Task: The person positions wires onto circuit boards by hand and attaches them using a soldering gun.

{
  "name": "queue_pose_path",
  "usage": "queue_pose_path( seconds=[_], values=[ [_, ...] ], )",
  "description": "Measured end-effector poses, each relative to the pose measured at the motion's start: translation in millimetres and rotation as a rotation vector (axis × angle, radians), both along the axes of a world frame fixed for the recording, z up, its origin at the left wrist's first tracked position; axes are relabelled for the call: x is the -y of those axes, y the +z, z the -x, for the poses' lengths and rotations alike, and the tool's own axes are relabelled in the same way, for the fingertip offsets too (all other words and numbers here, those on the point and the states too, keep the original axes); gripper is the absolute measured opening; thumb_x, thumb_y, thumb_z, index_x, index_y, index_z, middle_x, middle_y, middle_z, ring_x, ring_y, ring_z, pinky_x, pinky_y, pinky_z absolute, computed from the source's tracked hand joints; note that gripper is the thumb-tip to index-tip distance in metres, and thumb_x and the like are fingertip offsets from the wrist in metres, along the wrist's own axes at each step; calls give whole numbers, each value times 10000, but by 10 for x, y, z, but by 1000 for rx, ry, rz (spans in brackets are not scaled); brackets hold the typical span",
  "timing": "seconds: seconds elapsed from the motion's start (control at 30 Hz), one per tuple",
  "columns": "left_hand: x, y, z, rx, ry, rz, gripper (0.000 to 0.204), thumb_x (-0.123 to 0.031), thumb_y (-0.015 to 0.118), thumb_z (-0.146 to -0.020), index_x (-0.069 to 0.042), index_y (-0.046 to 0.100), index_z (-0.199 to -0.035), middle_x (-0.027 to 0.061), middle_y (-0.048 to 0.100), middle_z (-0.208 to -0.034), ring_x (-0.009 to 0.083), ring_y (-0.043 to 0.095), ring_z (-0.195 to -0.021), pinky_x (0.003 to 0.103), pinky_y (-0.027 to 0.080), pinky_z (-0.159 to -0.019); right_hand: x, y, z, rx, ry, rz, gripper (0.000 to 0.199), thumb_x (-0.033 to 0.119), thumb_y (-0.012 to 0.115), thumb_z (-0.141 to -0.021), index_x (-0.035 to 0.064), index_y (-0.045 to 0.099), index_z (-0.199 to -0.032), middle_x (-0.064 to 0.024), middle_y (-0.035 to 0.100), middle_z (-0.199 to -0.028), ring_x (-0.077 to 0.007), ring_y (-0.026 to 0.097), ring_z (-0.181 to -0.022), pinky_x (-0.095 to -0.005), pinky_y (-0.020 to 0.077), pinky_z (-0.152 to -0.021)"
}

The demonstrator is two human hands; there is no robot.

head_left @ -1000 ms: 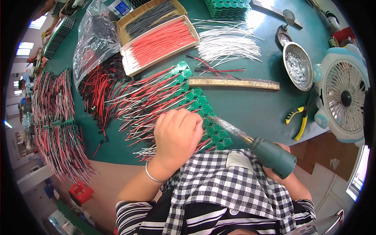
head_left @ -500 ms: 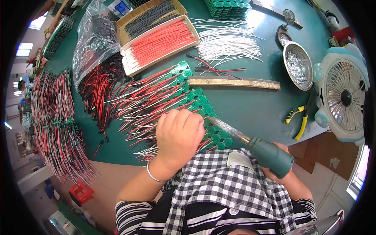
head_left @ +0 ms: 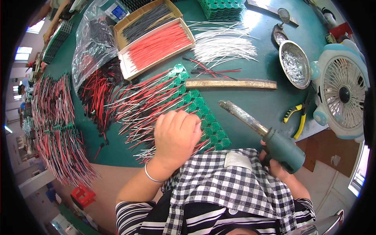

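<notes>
My left hand point(head_left: 177, 135) is closed in a fist over the lower left of a panel of round green circuit boards point(head_left: 201, 107). Whatever its fingers pinch is hidden beneath the knuckles. Red, black and white wires point(head_left: 147, 103) fan out leftward from the boards. On the other side, my right hand point(head_left: 276, 166) is wrapped around the handle of a green soldering iron point(head_left: 284, 150), largely covered by it. The iron's metal tip points up and left, above the bare table, apart from the boards. A wooden strip point(head_left: 231, 84) lies across the panel's upper right edge.
Cardboard boxes hold red wires point(head_left: 158, 45) and black wires point(head_left: 149, 22); white wires point(head_left: 225, 45) lie beside them. A metal bowl point(head_left: 294, 64) of silvery pieces, pliers point(head_left: 299, 117) and a fan point(head_left: 340, 94) stand right. Wired boards point(head_left: 58, 129) and a plastic bag point(head_left: 94, 47) occupy the left.
The soldering iron in my right hand has moved right and its tip has lifted away from the boards. My left hand stays closed in nearly the same place. The whole view has shifted slightly.
</notes>
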State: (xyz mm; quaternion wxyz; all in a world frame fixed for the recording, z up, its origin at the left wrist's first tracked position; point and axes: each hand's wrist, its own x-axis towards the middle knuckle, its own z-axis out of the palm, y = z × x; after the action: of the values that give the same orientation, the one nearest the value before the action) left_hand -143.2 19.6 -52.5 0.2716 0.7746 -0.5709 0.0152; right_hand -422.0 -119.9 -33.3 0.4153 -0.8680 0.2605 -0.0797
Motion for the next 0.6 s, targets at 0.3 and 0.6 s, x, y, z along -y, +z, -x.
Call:
queue_pose_path(
  seconds=[0.3, 0.6],
  values=[
    [237, 518, -433, -4, -339, -144, 119, -114, 698, -751, -83, 635, -847, 58, 568, -778, 264, 549, -743, 382, 433, -689, 53, -56, -125, 568, -407, -396, 561, 358, 514, -935, -72, 412, -1282, -181, 565, -1178, -205, 592, -590, -298, 464, -547],
    [1227, 175, -601, 239, -441, -78, 96, -89, 694, -724, -102, 679, -818, 37, 572, -806, 255, 543, -832, 364, 462, -736, 105, -25, -182, 679, -455, -345, 535, 347, 497, -940, -68, 416, -1268, -179, 568, -1152, -188, 586, -592, -294, 467, -535]
  ],
)
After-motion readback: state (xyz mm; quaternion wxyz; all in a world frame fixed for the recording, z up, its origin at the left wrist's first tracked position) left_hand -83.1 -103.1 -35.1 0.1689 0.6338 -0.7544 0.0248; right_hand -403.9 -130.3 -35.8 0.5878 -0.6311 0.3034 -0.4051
